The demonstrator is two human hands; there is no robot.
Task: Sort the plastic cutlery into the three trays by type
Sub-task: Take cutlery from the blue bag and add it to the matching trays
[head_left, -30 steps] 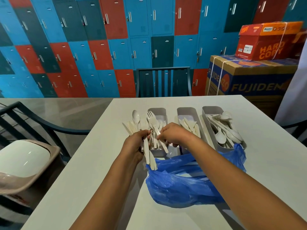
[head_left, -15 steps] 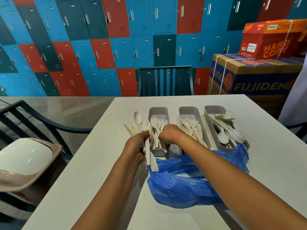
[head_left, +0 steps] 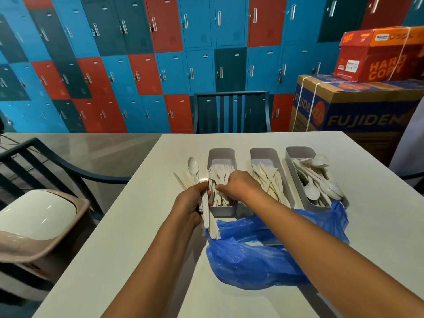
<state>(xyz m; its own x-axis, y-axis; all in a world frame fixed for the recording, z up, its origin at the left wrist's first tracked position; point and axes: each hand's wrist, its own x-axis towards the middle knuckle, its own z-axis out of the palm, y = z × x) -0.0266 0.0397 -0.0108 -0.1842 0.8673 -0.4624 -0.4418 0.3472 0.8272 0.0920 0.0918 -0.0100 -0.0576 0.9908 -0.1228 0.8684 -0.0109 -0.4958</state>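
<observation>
1. The left hand (head_left: 189, 204) has its fingers curled round a mixed bunch of cutlery (head_left: 195, 180), a spoon bowl and knife tips fanning out above the fist, handles sticking out below toward the blue plastic bag (head_left: 263, 255).
2. The right hand (head_left: 241, 183) hovers over the near part of the fork tray (head_left: 221, 153), its fingertips meeting the bunch beside the left thumb; whether they pinch a piece I cannot tell.
3. The fork tray, leftmost of three grey trays, is packed with white forks.
4. The knife tray (head_left: 263, 153) in the middle holds knives.
5. The spoon tray (head_left: 298, 152) on the right holds spoons, some overhanging its rim.
6. The bag lies crumpled on the white tabletop (head_left: 137, 226) just before the trays, one edge draped against the spoon tray.
</observation>
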